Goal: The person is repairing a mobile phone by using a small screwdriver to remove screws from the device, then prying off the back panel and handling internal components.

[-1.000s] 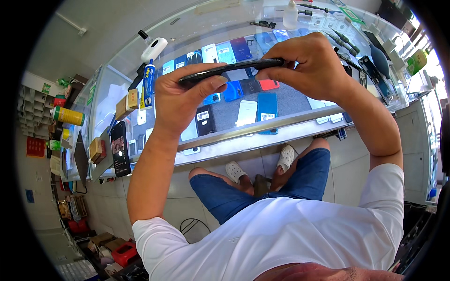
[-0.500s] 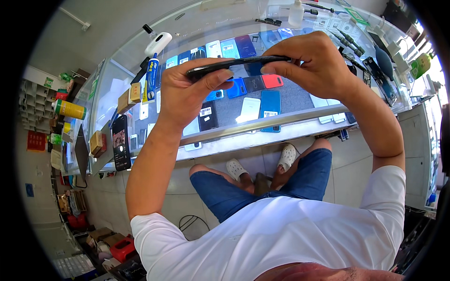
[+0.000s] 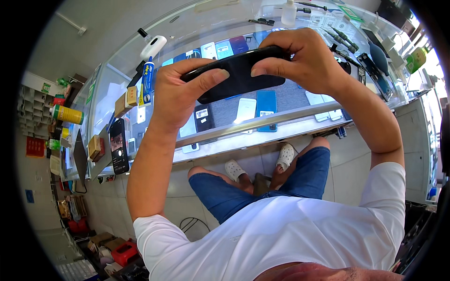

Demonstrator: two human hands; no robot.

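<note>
A black smartphone (image 3: 239,77) is held sideways above the glass counter, its dark face tilted toward me. My left hand (image 3: 183,89) grips the left end, thumb lying across the face and fingers behind it. At the other end my right hand (image 3: 304,61) is closed on the phone the same way, its thumb pressed near the middle of the upper edge. Both sets of fingers are partly hidden behind the phone. Below it, under the glass, lie a white phone (image 3: 246,110), a blue phone (image 3: 266,110) and a dark phone (image 3: 204,117) with labels.
At the left stand a blue glue tube (image 3: 147,82), small cardboard boxes (image 3: 125,102) and another phone with a lit screen (image 3: 118,145). Screwdrivers (image 3: 342,38), a squeeze bottle (image 3: 289,14) and a dark blower bulb (image 3: 378,58) lie toward the far right. The counter's metal edge (image 3: 281,121) runs in front of me.
The phone has tilted from nearly edge-on to showing its broad dark face. Both hands have turned with it and kept their grip.
</note>
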